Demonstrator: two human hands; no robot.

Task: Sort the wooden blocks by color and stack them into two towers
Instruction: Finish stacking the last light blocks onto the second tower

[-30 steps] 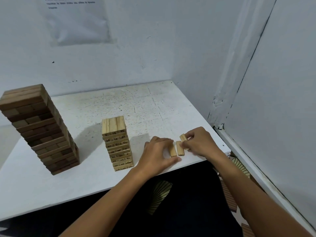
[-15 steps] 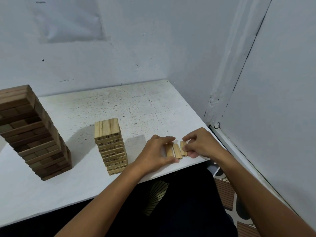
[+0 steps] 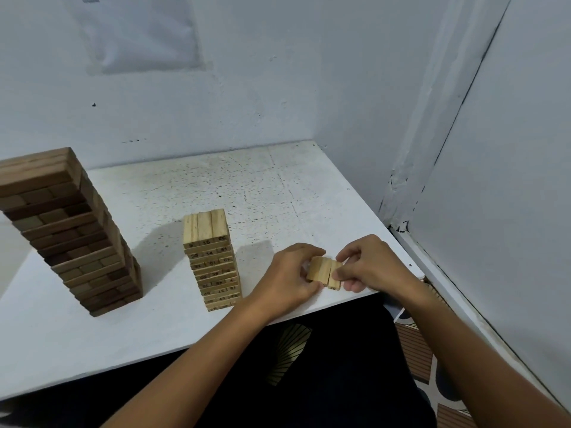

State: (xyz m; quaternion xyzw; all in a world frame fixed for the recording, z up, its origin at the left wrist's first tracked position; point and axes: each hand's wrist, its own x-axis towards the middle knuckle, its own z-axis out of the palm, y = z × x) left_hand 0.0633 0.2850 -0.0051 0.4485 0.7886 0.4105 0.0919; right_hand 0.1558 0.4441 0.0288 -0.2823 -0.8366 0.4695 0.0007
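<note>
Left hand: fingers curled around the left side of the loose blocks; it pinches them from that side. The fingertips are hidden behind the wood.
Right hand: thumb and fingers pinch the right side of the same blocks. Its lower fingers are folded under, and I cannot tell if they touch the table.
Loose blocks: light wood, pressed side by side between the two hands, near the near right edge of the table. Two are clear; a third can be there, but the hands cover the ends, so the count is not sure. I cannot tell if they lie on the table or are a little lifted.
Light tower: just left of the left hand, upright. Numbers are printed on the block ends; many are too blurred to read. Its near bottom corner is hidden by the left wrist.
Dark tower: far left, well apart from the hands. Its left part is cut off by the picture edge, and it looks tilted, maybe from the wide lens.
Paper: on the far wall, its top cut off, text not readable.
</note>
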